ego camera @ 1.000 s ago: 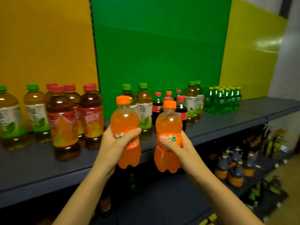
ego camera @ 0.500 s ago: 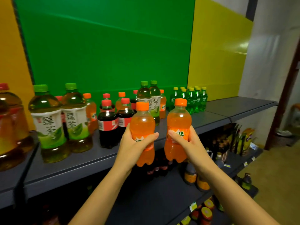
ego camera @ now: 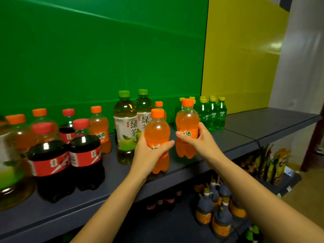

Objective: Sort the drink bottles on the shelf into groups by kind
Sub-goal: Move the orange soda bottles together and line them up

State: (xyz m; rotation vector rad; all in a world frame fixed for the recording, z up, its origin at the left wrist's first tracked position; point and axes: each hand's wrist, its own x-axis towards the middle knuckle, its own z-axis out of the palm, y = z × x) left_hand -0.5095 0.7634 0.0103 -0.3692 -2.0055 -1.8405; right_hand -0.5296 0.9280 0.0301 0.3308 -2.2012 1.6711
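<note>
Two orange soda bottles held over the shelf (ego camera: 273, 123), sorting partly done.

The left hand (ego camera: 149, 153) is clamped around one orange soda bottle (ego camera: 157, 137) and the right hand (ego camera: 198, 139) around another (ego camera: 187, 120), both at the shelf's front edge; the small green soda bottles (ego camera: 212, 114) are already grouped at the right; four more orange ones, four cola bottles (ego camera: 50, 162) and two green tea bottles (ego camera: 125, 127) are seen still intermixed.

Dim, even indoor light; glare on the yellow panel (ego camera: 275, 45); left-edge bottles (ego camera: 10, 155) blurred; wide-angle bending at edges.
</note>
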